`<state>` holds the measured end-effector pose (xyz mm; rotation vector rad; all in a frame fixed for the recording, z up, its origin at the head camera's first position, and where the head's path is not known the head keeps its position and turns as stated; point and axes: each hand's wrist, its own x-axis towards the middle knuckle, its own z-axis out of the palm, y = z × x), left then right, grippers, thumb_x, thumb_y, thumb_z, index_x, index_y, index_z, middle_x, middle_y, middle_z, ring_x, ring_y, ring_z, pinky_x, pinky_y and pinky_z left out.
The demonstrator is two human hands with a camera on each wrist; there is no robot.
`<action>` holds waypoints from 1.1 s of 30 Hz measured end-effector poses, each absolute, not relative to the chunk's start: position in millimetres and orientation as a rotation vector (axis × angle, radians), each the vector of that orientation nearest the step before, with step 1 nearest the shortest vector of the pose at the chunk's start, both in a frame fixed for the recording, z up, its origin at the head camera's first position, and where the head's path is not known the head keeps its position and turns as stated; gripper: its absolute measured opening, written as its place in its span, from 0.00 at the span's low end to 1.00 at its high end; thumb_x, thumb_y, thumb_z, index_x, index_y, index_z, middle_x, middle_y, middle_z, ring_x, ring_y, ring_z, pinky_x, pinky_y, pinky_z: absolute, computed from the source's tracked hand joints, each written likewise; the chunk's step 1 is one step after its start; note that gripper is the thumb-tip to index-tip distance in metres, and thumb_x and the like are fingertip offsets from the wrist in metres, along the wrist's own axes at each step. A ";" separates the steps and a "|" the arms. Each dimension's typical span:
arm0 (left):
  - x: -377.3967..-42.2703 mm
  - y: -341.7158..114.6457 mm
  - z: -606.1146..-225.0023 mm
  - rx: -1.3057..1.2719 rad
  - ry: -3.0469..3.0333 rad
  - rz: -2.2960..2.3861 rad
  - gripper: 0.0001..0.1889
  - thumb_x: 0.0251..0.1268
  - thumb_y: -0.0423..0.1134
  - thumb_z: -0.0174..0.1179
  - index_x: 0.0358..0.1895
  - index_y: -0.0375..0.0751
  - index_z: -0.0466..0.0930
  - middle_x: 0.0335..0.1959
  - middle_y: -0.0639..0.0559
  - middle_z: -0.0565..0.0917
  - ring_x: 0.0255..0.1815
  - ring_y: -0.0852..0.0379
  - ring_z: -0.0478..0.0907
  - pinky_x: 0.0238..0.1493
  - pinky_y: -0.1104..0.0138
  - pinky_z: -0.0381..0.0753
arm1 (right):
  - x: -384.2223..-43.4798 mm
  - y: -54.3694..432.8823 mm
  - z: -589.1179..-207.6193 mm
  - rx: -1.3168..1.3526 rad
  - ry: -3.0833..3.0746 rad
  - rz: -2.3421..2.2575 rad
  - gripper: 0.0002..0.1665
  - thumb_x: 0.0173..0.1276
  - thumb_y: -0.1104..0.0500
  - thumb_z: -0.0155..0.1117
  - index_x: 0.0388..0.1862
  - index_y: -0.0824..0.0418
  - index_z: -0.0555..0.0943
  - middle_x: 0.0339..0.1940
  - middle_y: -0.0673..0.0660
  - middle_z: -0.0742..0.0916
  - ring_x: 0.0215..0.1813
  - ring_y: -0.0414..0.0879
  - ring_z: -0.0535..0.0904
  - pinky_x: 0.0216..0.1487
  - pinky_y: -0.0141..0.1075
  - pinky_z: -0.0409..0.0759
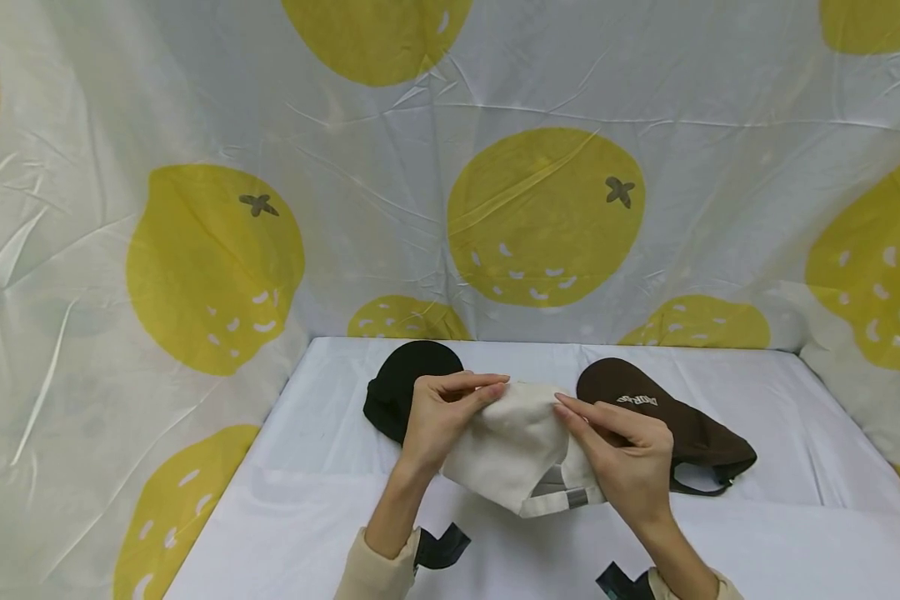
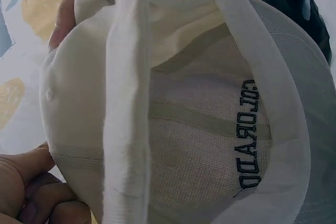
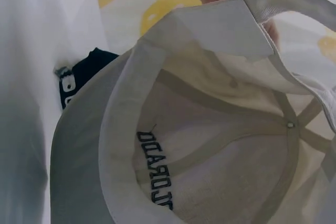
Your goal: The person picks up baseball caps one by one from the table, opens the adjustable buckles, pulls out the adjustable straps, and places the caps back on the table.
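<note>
A cream baseball cap is held up over the white table between both hands. My left hand pinches the top of its crown on the left with thumb and fingertips. On the right, my right hand pinches the crown the same way. The cap's back strap hangs lowest, toward me. From below, the wrist views show the lined inside, with dark stitched lettering and a greyish brim. The head view hides that brim.
A black cap lies on the table behind my left hand. A dark brown cap with white lettering lies behind my right hand, its strap toward me. Lemon-printed cloth walls the table at the back and sides.
</note>
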<state>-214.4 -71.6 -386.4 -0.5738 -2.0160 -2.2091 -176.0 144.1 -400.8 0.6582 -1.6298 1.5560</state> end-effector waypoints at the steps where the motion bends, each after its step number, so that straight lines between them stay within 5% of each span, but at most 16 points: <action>1: -212.7 -71.4 -385.1 -0.590 -2.017 -2.191 0.09 0.61 0.34 0.74 0.43 0.35 0.93 0.33 0.46 0.90 0.36 0.59 0.84 0.38 0.73 0.82 | -175.4 144.1 -400.4 0.632 -1.639 1.567 0.19 0.46 0.86 0.74 0.37 0.74 0.91 0.19 0.54 0.88 0.17 0.34 0.60 0.16 0.27 0.57; 9: -194.9 -67.7 -371.3 -0.971 -1.966 -2.094 0.08 0.59 0.25 0.72 0.42 0.25 0.90 0.25 0.32 0.84 0.29 0.64 0.78 0.32 0.76 0.77 | -174.5 143.3 -397.1 0.544 -1.639 1.617 0.15 0.50 0.85 0.73 0.37 0.75 0.90 0.29 0.53 0.93 0.18 0.32 0.70 0.17 0.29 0.61; 16: -182.2 -62.8 -363.2 -1.310 -2.046 -2.128 0.09 0.61 0.24 0.70 0.43 0.20 0.88 0.18 0.34 0.76 0.22 0.68 0.63 0.24 0.76 0.62 | -174.4 143.8 -396.1 0.520 -1.633 1.637 0.13 0.52 0.84 0.73 0.36 0.75 0.90 0.26 0.54 0.92 0.18 0.33 0.68 0.15 0.30 0.59; 21: -181.9 -61.5 -364.6 -1.356 -2.228 -2.144 0.09 0.61 0.26 0.71 0.43 0.25 0.90 0.24 0.32 0.82 0.24 0.68 0.67 0.26 0.77 0.65 | -174.9 144.9 -395.4 0.517 -1.624 1.640 0.13 0.52 0.84 0.73 0.37 0.76 0.90 0.25 0.54 0.91 0.17 0.33 0.66 0.15 0.30 0.57; 27: -184.3 -59.7 -369.7 -1.335 -2.371 -2.093 0.09 0.59 0.29 0.74 0.42 0.30 0.92 0.20 0.38 0.78 0.23 0.68 0.67 0.26 0.77 0.65 | -176.1 145.6 -396.0 0.501 -1.603 1.633 0.13 0.51 0.85 0.73 0.35 0.77 0.90 0.22 0.54 0.90 0.17 0.34 0.67 0.16 0.29 0.58; 33: -183.9 -57.2 -369.7 -1.352 -2.431 -2.098 0.08 0.60 0.28 0.73 0.42 0.28 0.91 0.30 0.34 0.87 0.28 0.70 0.76 0.30 0.78 0.72 | -176.0 146.3 -395.9 0.470 -1.617 1.609 0.13 0.51 0.84 0.73 0.35 0.76 0.90 0.22 0.52 0.90 0.17 0.34 0.67 0.16 0.29 0.58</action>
